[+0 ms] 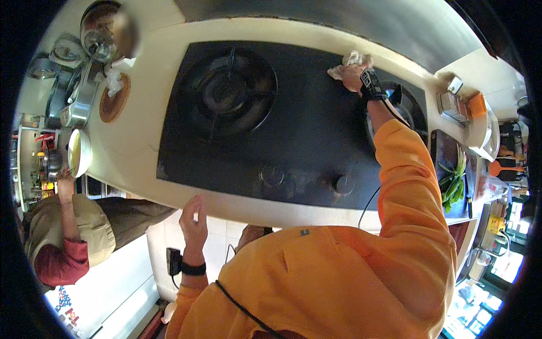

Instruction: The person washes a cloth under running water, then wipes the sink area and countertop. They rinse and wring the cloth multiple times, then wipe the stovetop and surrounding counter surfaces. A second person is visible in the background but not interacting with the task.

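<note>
My right hand (354, 77) presses a crumpled, pale cloth (357, 58) onto the back right part of a black gas cooktop (313, 118). That arm reaches over the right burner (405, 104) and partly hides it. To the left lies the larger round burner (224, 90), with a dark pan support around it. Two control knobs (344, 184) sit near the cooktop's front edge. My left hand (194, 218) is held at the front edge of the counter, fingers slightly bent, with nothing in it.
At the left, another person's hand (64, 174) is by a white bowl (79, 153). A cork mat (115, 98) and a metal sink (78, 97) are beyond it. On the right, leafy greens (453, 182) and a knife (468, 199) lie on a dark cutting board (442, 146), near a spice box (454, 108).
</note>
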Tool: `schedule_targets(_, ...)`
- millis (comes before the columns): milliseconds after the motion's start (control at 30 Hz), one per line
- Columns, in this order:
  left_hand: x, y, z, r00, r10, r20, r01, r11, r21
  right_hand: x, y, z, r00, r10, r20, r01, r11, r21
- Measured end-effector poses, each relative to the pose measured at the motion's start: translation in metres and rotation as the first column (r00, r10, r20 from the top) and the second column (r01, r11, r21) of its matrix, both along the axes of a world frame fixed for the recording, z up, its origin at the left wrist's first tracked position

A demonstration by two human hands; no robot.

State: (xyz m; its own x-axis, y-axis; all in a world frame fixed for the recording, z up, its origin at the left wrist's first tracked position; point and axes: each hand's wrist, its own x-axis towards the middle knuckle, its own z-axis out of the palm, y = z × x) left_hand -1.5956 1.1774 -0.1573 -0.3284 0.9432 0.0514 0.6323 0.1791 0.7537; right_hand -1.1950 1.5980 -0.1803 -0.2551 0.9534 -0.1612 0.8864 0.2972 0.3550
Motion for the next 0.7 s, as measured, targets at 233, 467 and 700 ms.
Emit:
schedule_targets(233, -0.008, -0.005, 0.002, 0.989, -0.131, 0.060, 0.129, 0.991, 0.042, -0.044, -0.124, 0.012, 0.895, 0.403, 0.189, -0.344, 0.896, -0.282)
schedule_targets(467, -0.008, 0.006, 0.010, 0.946, -0.218, 0.241, 0.223, 0.975, 0.004, -0.008, -0.236, 0.030, 0.943, 0.015, -0.333, -0.044, 0.996, -0.080)
schedule_targets(700, 0.001, 0.010, 0.022, 0.907, -0.303, 0.292, 0.302, 0.952, 0.049, 0.056, -0.310, 0.024, 0.929, -0.177, -0.325, 0.152, 0.983, -0.101)
